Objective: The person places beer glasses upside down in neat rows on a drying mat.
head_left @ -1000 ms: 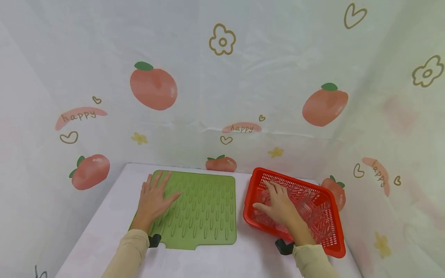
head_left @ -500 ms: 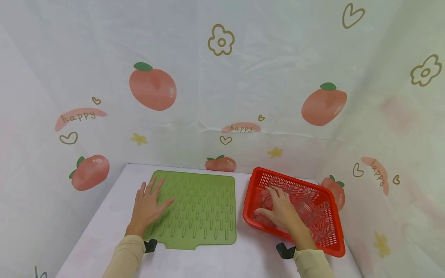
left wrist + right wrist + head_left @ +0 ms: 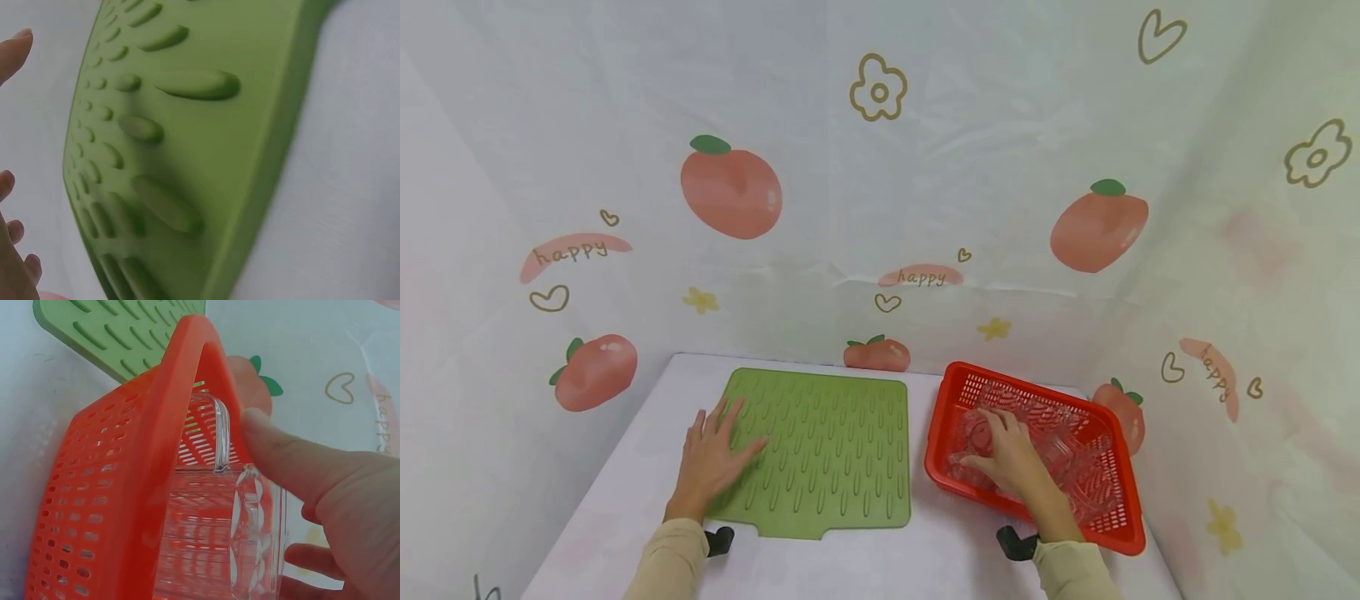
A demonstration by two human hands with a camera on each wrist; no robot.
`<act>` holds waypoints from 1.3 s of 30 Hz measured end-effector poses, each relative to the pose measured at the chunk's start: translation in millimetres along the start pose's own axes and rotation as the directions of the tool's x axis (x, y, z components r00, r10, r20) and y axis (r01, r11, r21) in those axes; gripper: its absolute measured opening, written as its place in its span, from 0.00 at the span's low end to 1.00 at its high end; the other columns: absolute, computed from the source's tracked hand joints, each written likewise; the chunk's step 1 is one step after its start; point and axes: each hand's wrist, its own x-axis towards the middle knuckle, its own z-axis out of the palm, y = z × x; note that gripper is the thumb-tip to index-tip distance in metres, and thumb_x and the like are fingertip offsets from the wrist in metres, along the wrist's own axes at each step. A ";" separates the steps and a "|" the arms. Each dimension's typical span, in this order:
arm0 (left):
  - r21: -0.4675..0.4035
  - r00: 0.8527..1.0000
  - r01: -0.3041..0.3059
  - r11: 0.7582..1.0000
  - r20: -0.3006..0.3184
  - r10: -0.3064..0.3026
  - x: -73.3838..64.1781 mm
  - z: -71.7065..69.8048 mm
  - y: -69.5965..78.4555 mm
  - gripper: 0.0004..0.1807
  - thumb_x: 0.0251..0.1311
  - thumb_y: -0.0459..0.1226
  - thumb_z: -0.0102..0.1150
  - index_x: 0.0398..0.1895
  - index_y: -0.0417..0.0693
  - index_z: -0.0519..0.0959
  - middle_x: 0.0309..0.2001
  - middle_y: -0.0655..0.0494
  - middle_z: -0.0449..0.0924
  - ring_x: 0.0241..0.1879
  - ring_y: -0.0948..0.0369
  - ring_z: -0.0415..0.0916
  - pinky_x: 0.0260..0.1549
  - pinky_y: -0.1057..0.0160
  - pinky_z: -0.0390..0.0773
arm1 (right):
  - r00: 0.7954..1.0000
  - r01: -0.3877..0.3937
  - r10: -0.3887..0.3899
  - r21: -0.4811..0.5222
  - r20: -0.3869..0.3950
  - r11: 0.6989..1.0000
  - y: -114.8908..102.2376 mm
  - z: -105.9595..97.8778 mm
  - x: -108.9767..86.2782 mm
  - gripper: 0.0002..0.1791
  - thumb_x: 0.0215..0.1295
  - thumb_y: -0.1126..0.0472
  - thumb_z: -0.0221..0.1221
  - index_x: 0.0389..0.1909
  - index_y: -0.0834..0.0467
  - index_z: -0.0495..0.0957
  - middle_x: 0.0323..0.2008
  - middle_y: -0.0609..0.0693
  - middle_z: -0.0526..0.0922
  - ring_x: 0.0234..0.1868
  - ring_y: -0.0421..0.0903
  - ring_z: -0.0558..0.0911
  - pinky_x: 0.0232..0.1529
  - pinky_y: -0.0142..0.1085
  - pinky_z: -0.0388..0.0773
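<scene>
Head view: left hand spread over ridged green mat | right hand, fingers parted, over perforated red basket | clear vessels inside overlap, outlines indistinct; contact unclear

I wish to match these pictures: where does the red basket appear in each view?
Head: the red basket is right of centre, with the right hand over it.
Left wrist: not in this picture.
Right wrist: it is large, from the lower left up to the top middle.
Shared landmark: the green mat, left of the basket in the head view, large across the left wrist view, at the upper left in the right wrist view.
</scene>
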 end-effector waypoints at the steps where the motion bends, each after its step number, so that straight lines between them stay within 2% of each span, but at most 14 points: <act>1: 0.001 1.000 0.004 1.000 0.003 -0.004 -0.8 1.5 -1.7 0.50 0.63 0.65 0.57 0.81 0.51 0.55 0.80 0.35 0.51 0.76 0.24 0.43 0.71 0.24 0.47 | 1.000 -0.003 0.003 0.005 0.005 1.000 0.2 -0.1 -0.1 0.50 0.54 0.46 0.76 0.75 0.55 0.63 0.72 0.63 0.65 0.70 0.67 0.66 0.60 0.65 0.77; 9: -0.008 0.998 0.031 0.999 0.049 -0.030 -5.5 9.0 -11.2 0.51 0.64 0.66 0.56 0.81 0.51 0.53 0.79 0.33 0.50 0.75 0.23 0.43 0.70 0.23 0.46 | 0.999 -0.037 0.036 0.023 0.033 0.999 1.5 -0.2 0.5 0.47 0.55 0.53 0.76 0.74 0.53 0.65 0.72 0.63 0.64 0.71 0.67 0.68 0.60 0.65 0.76; 19: -0.033 0.988 0.089 0.996 0.130 -0.084 -12.1 19.2 -21.3 0.52 0.63 0.67 0.56 0.81 0.47 0.53 0.79 0.30 0.48 0.75 0.21 0.41 0.69 0.21 0.44 | 0.994 -0.093 0.093 0.005 0.066 0.996 -1.2 -2.2 1.7 0.45 0.55 0.53 0.76 0.73 0.53 0.67 0.68 0.63 0.68 0.69 0.65 0.70 0.57 0.64 0.79; 28: -0.027 0.973 0.130 0.991 0.194 -0.122 -12.6 23.2 -27.4 0.54 0.62 0.69 0.54 0.82 0.50 0.51 0.81 0.33 0.43 0.76 0.24 0.35 0.71 0.22 0.40 | 0.994 -0.081 0.081 -0.002 0.075 0.997 -3.0 -2.1 3.1 0.44 0.55 0.56 0.76 0.73 0.54 0.67 0.68 0.62 0.69 0.68 0.65 0.70 0.57 0.65 0.78; 39: 0.001 0.974 0.119 0.993 0.194 -0.117 -11.2 25.9 -25.6 0.59 0.55 0.70 0.60 0.81 0.47 0.53 0.81 0.34 0.43 0.76 0.24 0.36 0.70 0.22 0.41 | 0.993 -0.072 0.074 -0.027 0.092 0.997 -7.4 -2.0 3.2 0.43 0.55 0.57 0.76 0.72 0.54 0.68 0.68 0.61 0.70 0.68 0.64 0.69 0.58 0.64 0.79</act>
